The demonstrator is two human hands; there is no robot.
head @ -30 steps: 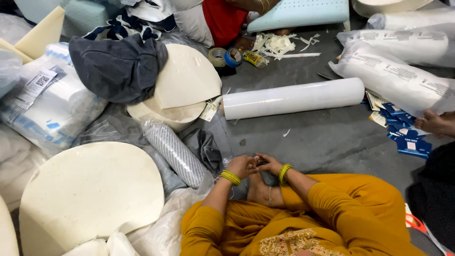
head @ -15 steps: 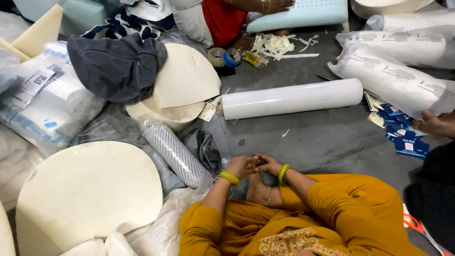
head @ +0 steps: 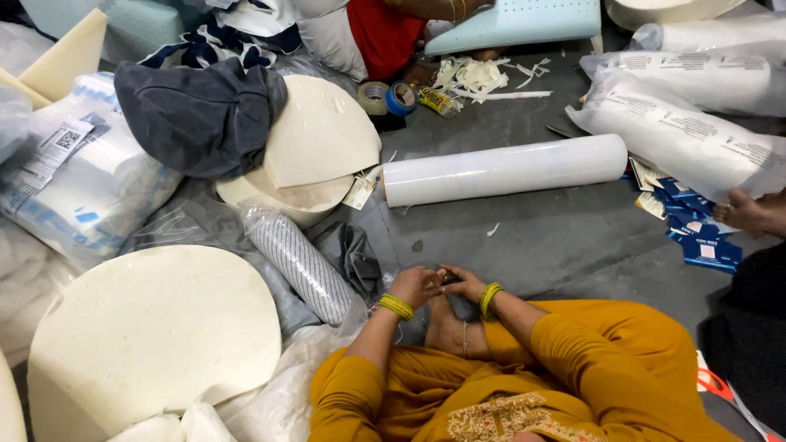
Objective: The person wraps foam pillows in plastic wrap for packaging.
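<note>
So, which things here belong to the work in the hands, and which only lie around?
In hand:
- left hand and right hand, together over a small item, too hidden to identify

Lying about:
- white film roll
- round foam disc
- tape rolls
- dark cloth
- blue cards

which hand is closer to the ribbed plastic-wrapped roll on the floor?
Left. The left hand sits just right of the ribbed roll; the right hand is beyond it, farther from the roll.
</note>
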